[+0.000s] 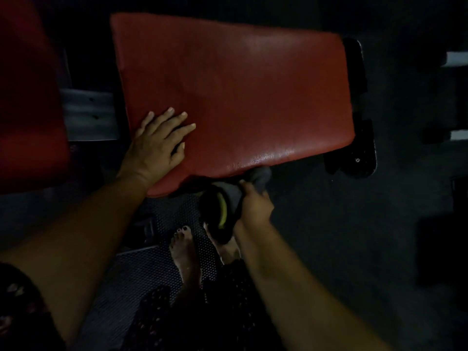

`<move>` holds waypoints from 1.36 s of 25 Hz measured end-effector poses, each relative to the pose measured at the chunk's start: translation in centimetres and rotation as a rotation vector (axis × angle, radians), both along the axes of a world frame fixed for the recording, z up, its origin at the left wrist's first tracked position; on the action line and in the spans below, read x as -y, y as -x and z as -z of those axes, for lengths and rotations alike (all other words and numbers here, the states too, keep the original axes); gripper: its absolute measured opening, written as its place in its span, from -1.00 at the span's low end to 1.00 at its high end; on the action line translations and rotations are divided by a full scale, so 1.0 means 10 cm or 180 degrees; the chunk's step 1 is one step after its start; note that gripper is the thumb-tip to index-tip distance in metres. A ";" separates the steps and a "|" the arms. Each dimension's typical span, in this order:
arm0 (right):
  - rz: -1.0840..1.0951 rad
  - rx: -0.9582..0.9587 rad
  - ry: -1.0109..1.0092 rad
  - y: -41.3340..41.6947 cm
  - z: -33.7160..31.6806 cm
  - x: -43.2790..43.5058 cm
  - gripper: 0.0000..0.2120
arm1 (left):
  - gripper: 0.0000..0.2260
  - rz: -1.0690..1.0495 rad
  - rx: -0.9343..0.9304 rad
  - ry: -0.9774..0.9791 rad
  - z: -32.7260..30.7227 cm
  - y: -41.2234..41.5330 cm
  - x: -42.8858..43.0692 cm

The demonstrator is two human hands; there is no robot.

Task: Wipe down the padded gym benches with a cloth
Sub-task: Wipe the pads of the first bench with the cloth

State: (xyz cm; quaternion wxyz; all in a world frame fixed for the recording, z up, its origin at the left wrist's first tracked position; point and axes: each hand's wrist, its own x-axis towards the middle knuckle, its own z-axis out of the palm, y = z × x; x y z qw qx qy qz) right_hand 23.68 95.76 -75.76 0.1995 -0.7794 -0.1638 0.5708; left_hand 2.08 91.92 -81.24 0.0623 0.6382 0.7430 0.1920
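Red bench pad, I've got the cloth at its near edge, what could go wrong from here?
1. Your left hand lies flat on the red pad near its corner, so the patch beneath it may stay unwiped.
2. The cloth held by your right hand hangs loose over your bare foot; you might step on it.
3. The light is dim, so missed spots would be hard to see.
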 end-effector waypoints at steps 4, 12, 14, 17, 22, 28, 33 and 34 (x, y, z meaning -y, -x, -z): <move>-0.0622 -0.0591 0.0887 0.60 -0.18 0.74 -0.64 | -0.61 0.0032 0.0010 -0.0015 -0.01 0.03 0.01; -0.0139 0.0533 -0.0383 -0.04 -0.03 -0.06 -0.40 | -0.62 0.0017 0.0139 -0.0002 -0.02 0.02 0.03; -0.0713 0.0659 -0.0261 0.12 -0.08 0.12 -0.42 | -0.61 0.0023 0.0133 0.0068 -0.04 0.03 0.03; -0.2310 0.0634 -0.0280 0.34 -0.20 0.72 -0.44 | -0.59 0.0033 0.0077 0.0223 -0.09 0.04 0.02; -0.6188 0.1078 -0.2839 0.49 -0.52 1.06 -0.51 | -0.53 0.0552 -0.0256 0.0567 -0.16 0.24 0.04; -0.7501 0.2631 -0.4683 -0.25 -0.05 -0.04 -0.57 | -0.50 0.0953 -0.0452 0.0848 -0.19 0.41 0.08; -0.7005 0.2429 -0.4671 -0.49 -0.22 -0.27 -0.43 | -0.53 0.0696 -0.0581 0.1163 -0.34 0.25 0.08; -0.6892 0.2192 -0.4858 -0.32 -0.23 -0.18 -0.50 | -0.53 0.0601 -0.0789 0.1229 -0.43 0.19 0.09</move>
